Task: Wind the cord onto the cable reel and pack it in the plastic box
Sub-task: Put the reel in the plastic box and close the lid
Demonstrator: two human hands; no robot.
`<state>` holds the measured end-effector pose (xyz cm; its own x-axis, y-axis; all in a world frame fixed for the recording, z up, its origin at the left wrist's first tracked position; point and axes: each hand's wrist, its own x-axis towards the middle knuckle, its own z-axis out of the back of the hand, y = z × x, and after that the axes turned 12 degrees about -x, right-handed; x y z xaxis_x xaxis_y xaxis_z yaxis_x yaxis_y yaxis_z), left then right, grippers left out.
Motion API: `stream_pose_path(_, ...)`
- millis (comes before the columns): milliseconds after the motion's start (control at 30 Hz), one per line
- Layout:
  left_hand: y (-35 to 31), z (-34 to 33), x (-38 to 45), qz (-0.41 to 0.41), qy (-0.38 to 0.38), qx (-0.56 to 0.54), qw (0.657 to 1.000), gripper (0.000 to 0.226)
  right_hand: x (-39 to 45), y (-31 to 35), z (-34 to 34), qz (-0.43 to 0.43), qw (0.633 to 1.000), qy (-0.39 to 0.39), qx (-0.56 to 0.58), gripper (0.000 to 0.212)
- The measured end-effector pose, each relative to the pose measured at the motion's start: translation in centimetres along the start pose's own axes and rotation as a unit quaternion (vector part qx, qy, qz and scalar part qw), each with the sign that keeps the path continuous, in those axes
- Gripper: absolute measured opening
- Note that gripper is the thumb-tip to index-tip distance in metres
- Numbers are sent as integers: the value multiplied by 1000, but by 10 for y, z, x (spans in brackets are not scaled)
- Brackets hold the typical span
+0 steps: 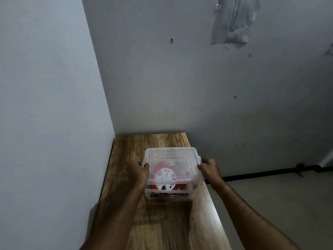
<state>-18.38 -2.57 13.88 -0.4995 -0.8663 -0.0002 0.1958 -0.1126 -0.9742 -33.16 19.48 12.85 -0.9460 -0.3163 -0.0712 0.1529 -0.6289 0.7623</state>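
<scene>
Low in the frame, my left hand (139,171) and right hand (209,167) clasp opposite latches of the plastic box (169,175), cable reel (164,177) lying flat between them.

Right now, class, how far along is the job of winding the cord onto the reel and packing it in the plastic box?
Nearly finished. Done: the orange cable reel sits inside the clear plastic box on the wooden table, with the lid over it. In hand: the left hand and right hand grip the lid's side edges. Left: whether the latches are clipped cannot be told; no loose cord shows outside.
</scene>
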Motion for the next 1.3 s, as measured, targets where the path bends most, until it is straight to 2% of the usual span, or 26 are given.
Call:
stream_pose_path(333,23,11,-17,10,37,68,997,35,-22,-20,-27,-38,999,8,-30,14)
stream_pose_path(767,27,-5,-1,31,66,83,994,28,-6,-15,-33,-61,995,21,-71,15)
stream_pose_path(967,36,-10,8,32,67,109,991,23,-1,-10,-35,-80,991,27,-105,25)
stream_pose_path(1067,35,-10,15,27,87,162,983,23,3,-8,-34,-84,990,27,-111,30)
stream_pose_path(1133,30,-10,15,-7,96,243,965,23,3,-8,-32,-86,990,36,-102,31)
stream_pose_path(1200,24,-15,7,-104,96,379,914,30,1,-9,-30,-90,992,58,-68,26)
stream_pose_path(1233,22,-21,2,-157,90,409,894,35,0,-10,-29,-93,992,71,-37,22)
stream_pose_path(1300,26,-37,-7,-212,133,397,883,48,-5,-13,-26,-111,987,105,53,16)
